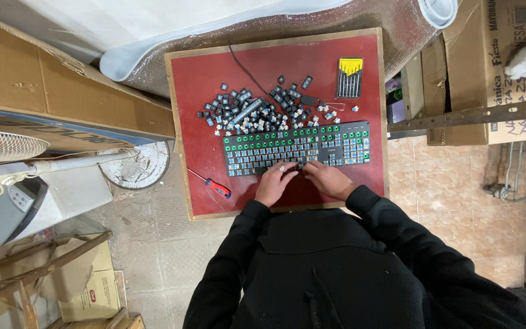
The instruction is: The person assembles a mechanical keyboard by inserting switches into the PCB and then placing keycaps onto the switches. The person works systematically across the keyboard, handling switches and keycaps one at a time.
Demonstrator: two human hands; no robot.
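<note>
**Keyboard stripped almost bare**

On the red-topped wooden table (202,183) lies the long black computer keyboard (296,148), nearly all its keycaps off, green and pale switch tops showing across it. Both my hands rest on its near edge, around six o'clock of the board. My left hand (273,183) has its fingertips bent down onto the bottom row, and my right hand (330,180) meets it there, fingers curled close together around something small and dark; whether they pinch a cap or only press it I cannot tell.

By my judgement most of the pulling is done: the heap of loose black keycaps (257,106) sits at twelve o'clock of the keyboard, and only a few caps seem left on the frame near my fingers.

At one o'clock stands a yellow-and-black case of small screwdrivers (349,78). At eight o'clock lies a red-handled screwdriver (214,184). Around the table I see tan floor tiles (445,176), cardboard boxes (494,73) at three o'clock and a white fan (1,146) at nine.
</note>
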